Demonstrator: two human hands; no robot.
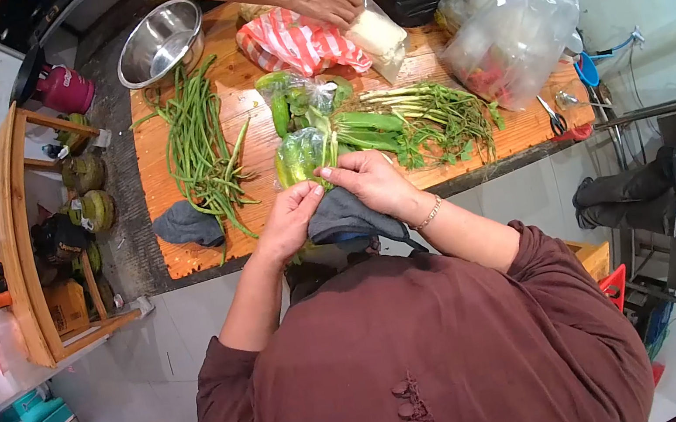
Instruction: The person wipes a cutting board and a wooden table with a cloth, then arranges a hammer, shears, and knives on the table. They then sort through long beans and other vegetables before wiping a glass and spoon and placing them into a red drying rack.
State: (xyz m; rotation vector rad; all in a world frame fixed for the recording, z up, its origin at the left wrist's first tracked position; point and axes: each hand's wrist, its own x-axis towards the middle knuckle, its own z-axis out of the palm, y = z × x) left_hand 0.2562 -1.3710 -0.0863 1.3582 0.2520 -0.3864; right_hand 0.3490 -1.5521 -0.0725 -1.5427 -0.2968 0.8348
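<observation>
The bare left hand (290, 217) and bare right hand (373, 187) nearly meet, fingertips pinched on a slim green stalk (331, 148); they are above a dark-grey cloth (348, 216) at the near edge of an orange-brown wooden table (187, 260); pale lettering on a pink metal gas cylinder (63, 91) is too small to read.

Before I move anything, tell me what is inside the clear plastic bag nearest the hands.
Green vegetables show through the clear plastic bag. The left hand covers part of its near edge, so anything there cannot be seen.
</observation>
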